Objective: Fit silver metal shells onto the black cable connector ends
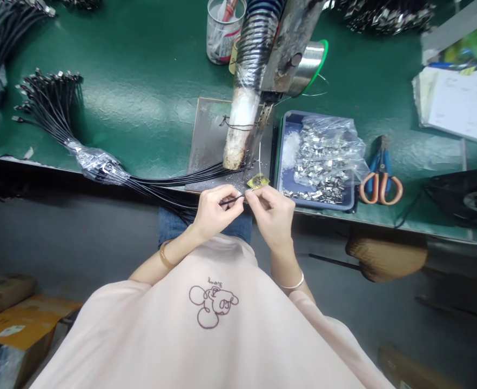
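Note:
My left hand [215, 208] pinches a thin black cable [234, 201] near its end, just off the front edge of the green bench. My right hand [271, 213] is closed in a pinch at the cable's tip, holding something too small to make out. Both hands meet just below a small yellow sponge [257, 181] and the tip of a soldering fixture [242, 129] wrapped in tape. The cable runs left into a bundle of black cables [100, 167] bound in plastic wrap.
A blue tray [281, 156] with a bag of small metal shells [323, 162] sits right of my hands. Orange-handled scissors [380, 181] lie further right. A solder spool [309, 67], a cup [222, 32], papers [461, 100] and more cable bundles [7, 32] stand on the bench. Cardboard boxes [15, 319] sit on the floor.

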`<state>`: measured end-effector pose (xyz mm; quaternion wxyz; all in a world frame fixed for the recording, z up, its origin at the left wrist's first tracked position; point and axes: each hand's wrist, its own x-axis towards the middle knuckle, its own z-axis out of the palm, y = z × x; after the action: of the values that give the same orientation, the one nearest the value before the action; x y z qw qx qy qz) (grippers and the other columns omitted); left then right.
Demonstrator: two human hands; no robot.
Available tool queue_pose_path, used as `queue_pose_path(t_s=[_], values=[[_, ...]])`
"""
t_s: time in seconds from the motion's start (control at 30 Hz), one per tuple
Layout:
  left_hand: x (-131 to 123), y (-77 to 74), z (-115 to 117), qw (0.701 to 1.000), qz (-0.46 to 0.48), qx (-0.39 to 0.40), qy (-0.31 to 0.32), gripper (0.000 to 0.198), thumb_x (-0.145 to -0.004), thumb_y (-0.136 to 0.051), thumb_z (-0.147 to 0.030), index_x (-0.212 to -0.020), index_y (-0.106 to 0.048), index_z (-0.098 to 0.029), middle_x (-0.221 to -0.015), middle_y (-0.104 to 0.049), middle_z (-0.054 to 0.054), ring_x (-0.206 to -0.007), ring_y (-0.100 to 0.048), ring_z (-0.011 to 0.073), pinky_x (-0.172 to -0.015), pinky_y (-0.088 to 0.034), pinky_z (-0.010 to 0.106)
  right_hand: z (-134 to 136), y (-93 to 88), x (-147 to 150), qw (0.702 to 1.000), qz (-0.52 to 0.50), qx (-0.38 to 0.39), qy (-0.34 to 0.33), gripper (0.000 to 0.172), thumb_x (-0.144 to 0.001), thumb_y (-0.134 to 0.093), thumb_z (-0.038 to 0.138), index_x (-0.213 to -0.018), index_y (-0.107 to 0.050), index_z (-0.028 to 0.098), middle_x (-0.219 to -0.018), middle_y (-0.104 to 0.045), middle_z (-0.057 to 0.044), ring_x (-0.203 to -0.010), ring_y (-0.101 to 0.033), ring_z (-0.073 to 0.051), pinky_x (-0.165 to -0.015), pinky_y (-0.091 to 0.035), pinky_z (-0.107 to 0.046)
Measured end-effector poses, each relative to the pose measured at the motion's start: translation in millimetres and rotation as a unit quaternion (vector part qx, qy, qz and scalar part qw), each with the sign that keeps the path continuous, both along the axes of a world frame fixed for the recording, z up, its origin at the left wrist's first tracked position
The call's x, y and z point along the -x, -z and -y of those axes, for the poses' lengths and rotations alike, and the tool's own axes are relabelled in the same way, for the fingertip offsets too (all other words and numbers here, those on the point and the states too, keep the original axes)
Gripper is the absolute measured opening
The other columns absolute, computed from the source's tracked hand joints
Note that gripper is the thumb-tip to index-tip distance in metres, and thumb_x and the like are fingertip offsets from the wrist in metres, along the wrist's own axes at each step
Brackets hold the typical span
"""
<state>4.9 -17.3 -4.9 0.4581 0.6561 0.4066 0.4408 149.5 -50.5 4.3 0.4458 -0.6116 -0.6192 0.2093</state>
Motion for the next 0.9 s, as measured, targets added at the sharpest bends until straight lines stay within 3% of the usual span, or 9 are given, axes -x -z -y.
queue_pose_path(t_s=[0.17,0.37,0.5,0.6,0.67,0.77,0.83,0.9], values=[[4,-1.6,0,0.995,0.052,0.061,0.056,0.02,-0.086,-0.059,-0.025,-0.068,-0.057,-0.016,-0.059,-0.051,-0.004,-0.053,-0.043,0.0075,-0.052,-0.036,0.02,0,-1.5,-5,0.999,-0.03,0.011,0.019,0.019,-0.092,-0.062,0.03,-0.075,-0.063,0.02,-0.065,-0.058,0.003,-0.05,-0.039,-0.009,-0.051,-0.034,-0.024],[9,-1.6,0,0.999,-0.003,-0.036,0.038,0.014,-0.083,-0.062,-0.015,-0.069,-0.065,-0.014,-0.06,-0.054,-0.003,-0.054,-0.043,0.0076,-0.055,-0.036,0.021,0,-7.9,-6,0.998,0.057,-0.005,0.002,0.032,-0.092,-0.061,0.029,-0.062,-0.052,0.02,-0.055,-0.047,0.005,-0.049,-0.039,-0.008,-0.052,-0.035,-0.024],[7,4.4,-3,0.993,0.081,0.078,0.023,0.017,-0.083,-0.069,-0.028,-0.082,-0.074,-0.012,-0.062,-0.063,0.001,-0.054,-0.048,0.0082,-0.053,-0.04,0.021,2,-2.8,-6,0.995,0.005,-0.059,0.078,0.012,-0.091,-0.064,0.03,-0.084,-0.06,0.021,-0.057,-0.049,0.008,-0.044,-0.04,-0.007,-0.044,-0.033,-0.021],[6,7.3,-9,0.978,0.142,0.152,0.023,0.026,-0.077,-0.077,-0.038,-0.079,-0.075,-0.012,-0.063,-0.064,0.001,-0.055,-0.049,0.0082,-0.054,-0.042,0.022,4,2.6,-8,0.984,-0.018,-0.13,0.119,0.007,-0.094,-0.06,0.026,-0.089,-0.057,0.022,-0.062,-0.052,0.008,-0.045,-0.047,-0.007,-0.043,-0.037,-0.02],[6,7.1,-12,0.973,0.155,0.171,0.017,0.027,-0.073,-0.079,-0.039,-0.074,-0.073,-0.013,-0.061,-0.062,0.0,-0.054,-0.047,0.0073,-0.054,-0.041,0.021,4,4.0,-7,0.98,0.036,-0.169,0.103,0.008,-0.092,-0.063,0.02,-0.086,-0.058,0.022,-0.066,-0.058,0.006,-0.05,-0.054,-0.008,-0.047,-0.042,-0.021],[4,4.6,-15,0.974,0.148,0.172,0.015,0.024,-0.074,-0.076,-0.036,-0.07,-0.072,-0.013,-0.055,-0.054,-0.003,-0.051,-0.04,0.0058,-0.051,-0.036,0.02,2,4.6,-4,0.969,0.127,-0.21,0.037,0.012,-0.087,-0.068,0.012,-0.087,-0.061,0.022,-0.082,-0.072,0.0,-0.073,-0.07,-0.013,-0.064,-0.055,-0.024],[3,2.7,-16,0.977,0.138,0.162,0.014,0.023,-0.076,-0.072,-0.034,-0.07,-0.071,-0.013,-0.054,-0.05,-0.004,-0.051,-0.038,0.0057,-0.05,-0.035,0.02,0,6.1,0,0.962,0.153,-0.224,0.007,0.015,-0.086,-0.069,0.008,-0.089,-0.062,0.022,-0.092,-0.076,-0.003,-0.085,-0.074,-0.016,-0.075,-0.059,-0.028],[1,0.9,-16,0.981,0.122,0.149,0.008,0.022,-0.077,-0.068,-0.032,-0.069,-0.07,-0.012,-0.054,-0.049,-0.004,-0.051,-0.037,0.0058,-0.049,-0.034,0.019,-2,8.8,2,0.961,0.162,-0.226,0.001,0.017,-0.086,-0.068,0.006,-0.09,-0.062,0.022,-0.094,-0.077,-0.004,-0.087,-0.075,-0.017,-0.076,-0.061,-0.029]])
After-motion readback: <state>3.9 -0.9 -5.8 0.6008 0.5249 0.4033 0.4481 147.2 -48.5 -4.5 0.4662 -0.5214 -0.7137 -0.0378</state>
